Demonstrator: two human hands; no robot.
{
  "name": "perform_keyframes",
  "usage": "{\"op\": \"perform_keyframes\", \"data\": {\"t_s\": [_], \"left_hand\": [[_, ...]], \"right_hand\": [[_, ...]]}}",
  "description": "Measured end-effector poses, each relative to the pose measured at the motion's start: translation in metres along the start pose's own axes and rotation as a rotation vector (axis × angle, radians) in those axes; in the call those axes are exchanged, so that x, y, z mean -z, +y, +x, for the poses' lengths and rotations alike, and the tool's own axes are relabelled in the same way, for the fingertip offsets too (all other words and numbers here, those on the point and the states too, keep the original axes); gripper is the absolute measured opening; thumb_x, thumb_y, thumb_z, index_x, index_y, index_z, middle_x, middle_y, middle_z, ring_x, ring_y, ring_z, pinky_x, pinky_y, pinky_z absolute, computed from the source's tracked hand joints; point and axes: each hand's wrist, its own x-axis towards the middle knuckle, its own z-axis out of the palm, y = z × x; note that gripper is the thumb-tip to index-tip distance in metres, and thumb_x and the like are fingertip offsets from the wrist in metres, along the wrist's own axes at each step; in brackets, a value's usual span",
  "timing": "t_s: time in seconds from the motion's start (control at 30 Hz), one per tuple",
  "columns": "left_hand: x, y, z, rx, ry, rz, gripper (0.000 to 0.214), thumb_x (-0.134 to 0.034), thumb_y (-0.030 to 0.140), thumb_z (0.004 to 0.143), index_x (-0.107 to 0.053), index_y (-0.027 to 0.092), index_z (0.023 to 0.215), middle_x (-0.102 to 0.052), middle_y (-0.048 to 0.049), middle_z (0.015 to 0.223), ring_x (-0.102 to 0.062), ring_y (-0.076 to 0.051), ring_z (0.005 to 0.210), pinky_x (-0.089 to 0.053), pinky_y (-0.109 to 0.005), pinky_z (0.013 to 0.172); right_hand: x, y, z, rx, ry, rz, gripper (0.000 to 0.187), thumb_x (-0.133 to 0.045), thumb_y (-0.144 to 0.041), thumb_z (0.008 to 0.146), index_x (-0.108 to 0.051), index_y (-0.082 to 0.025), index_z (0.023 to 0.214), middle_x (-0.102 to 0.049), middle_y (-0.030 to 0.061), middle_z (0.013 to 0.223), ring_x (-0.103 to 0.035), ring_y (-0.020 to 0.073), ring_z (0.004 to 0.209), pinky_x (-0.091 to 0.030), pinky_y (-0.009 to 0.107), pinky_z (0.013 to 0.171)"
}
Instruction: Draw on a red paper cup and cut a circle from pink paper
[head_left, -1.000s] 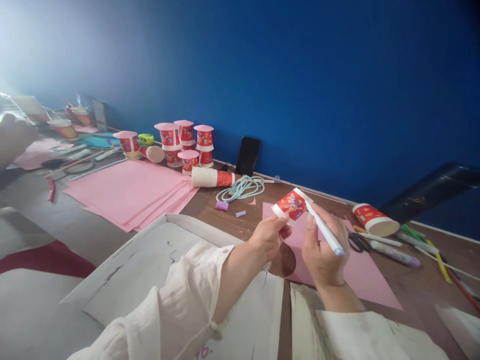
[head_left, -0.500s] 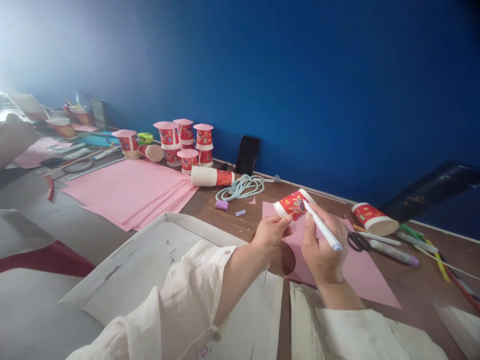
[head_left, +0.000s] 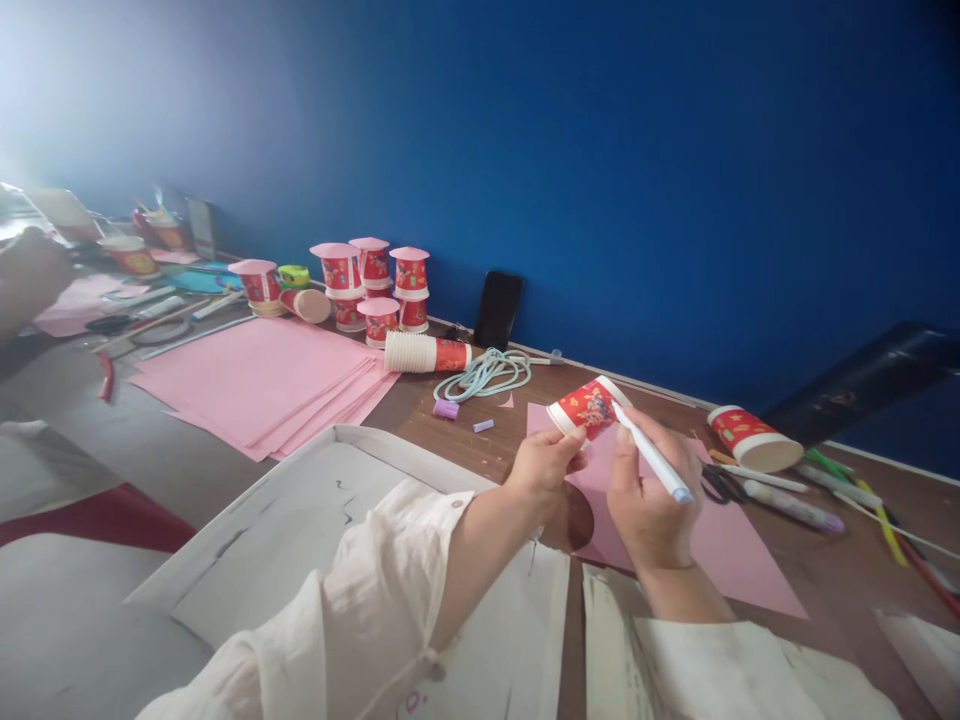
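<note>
Tilted on its side above a pink paper sheet point(head_left: 731, 550) is a red printed paper cup point(head_left: 587, 405). My left hand point(head_left: 546, 465) is closed on the cup, thumb against its printed side. In my right hand point(head_left: 652, 500) is a white marker point(head_left: 654, 455) with a blue end. Its tip is at the cup's side near the right rim; whether it touches I cannot tell. A round hole is cut in the pink sheet beside my left wrist. Between the cord and my left arm lie a purple cap point(head_left: 445, 409) and a small lilac cap point(head_left: 483, 426).
Pink sheets point(head_left: 262, 380) lie left, with lidded red cups point(head_left: 341, 270) stacked behind. Nested cups point(head_left: 427, 352), pale cord point(head_left: 484, 375) and a phone point(head_left: 498, 308) are along the wall. Right are another cup point(head_left: 754, 438), scissors point(head_left: 721, 485) and a marker point(head_left: 795, 507). Someone's hand point(head_left: 34, 280) appears far left.
The marker and my right hand have shifted very slightly right relative to the cup. My left hand keeps its hold on the cup. The whole view has moved a little.
</note>
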Motion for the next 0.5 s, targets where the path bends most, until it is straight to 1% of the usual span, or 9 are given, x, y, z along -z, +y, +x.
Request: {"op": "perform_keyframes", "data": {"t_s": [0.2, 0.4, 0.5], "left_hand": [[-0.0002, 0.0021, -0.0012, 0.011, -0.011, -0.021, 0.046, -0.087, 0.045, 0.052, -0.074, 0.009, 0.077, -0.057, -0.0015, 0.063, -0.047, -0.008, 0.059, -0.043, -0.028, 0.067], [-0.0017, 0.0045, -0.0037, 0.034, -0.005, -0.018, 0.044, -0.087, 0.044, 0.052, -0.073, 0.009, 0.075, -0.057, -0.0012, 0.063, -0.047, -0.007, 0.057, -0.043, -0.027, 0.067], [-0.002, 0.0046, -0.004, 0.042, -0.003, -0.036, 0.042, -0.087, 0.042, 0.054, -0.072, 0.009, 0.075, -0.057, -0.001, 0.062, -0.046, -0.007, 0.056, -0.042, -0.027, 0.066]], "right_hand": [[-0.0012, 0.0014, -0.0017, 0.035, 0.002, 0.006, 0.026, -0.058, -0.019, 0.088, -0.065, -0.014, 0.112, -0.072, 0.0114, 0.098, -0.065, 0.0218, 0.087, -0.049, 0.037, 0.085], [0.0011, 0.0045, 0.0011, 0.021, 0.025, -0.006, 0.025, -0.056, -0.023, 0.09, -0.065, -0.014, 0.111, -0.071, 0.012, 0.094, -0.065, 0.0227, 0.085, -0.048, 0.039, 0.085], [0.0018, 0.004, 0.0014, 0.018, 0.01, -0.015, 0.024, -0.055, -0.024, 0.09, -0.066, -0.015, 0.109, -0.072, 0.0116, 0.093, -0.065, 0.0227, 0.083, -0.048, 0.039, 0.083]]}}
